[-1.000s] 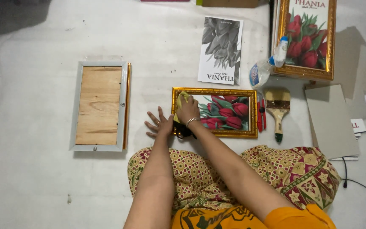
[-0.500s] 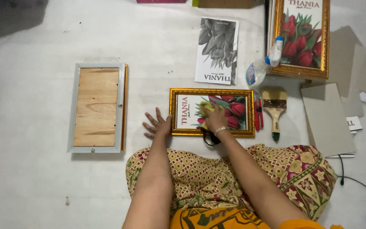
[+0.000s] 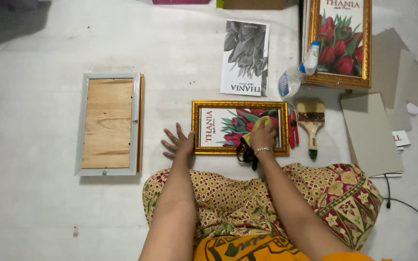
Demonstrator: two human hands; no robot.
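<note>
A small gold picture frame (image 3: 240, 104) with a red tulip print lies on the white floor in front of my knees. My right hand (image 3: 263, 137) presses a yellow-green cloth (image 3: 253, 128) onto the right part of its glass; a dark part of the cloth hangs over the frame's near edge. My left hand (image 3: 177, 143) lies flat on the floor with fingers spread, touching the frame's left edge.
A silver frame (image 3: 107, 123) lies face down at the left, its wooden back up. A grey print (image 3: 246, 58), a spray bottle (image 3: 297, 75), a large gold tulip frame (image 3: 342, 41), a red tool (image 3: 292, 131), a paintbrush (image 3: 310, 124) and grey cardboard sheets (image 3: 371, 133) lie around.
My right hand has slid the cloth from the left side of the small frame's glass across to its right side. My left hand has stayed by the frame's left edge.
</note>
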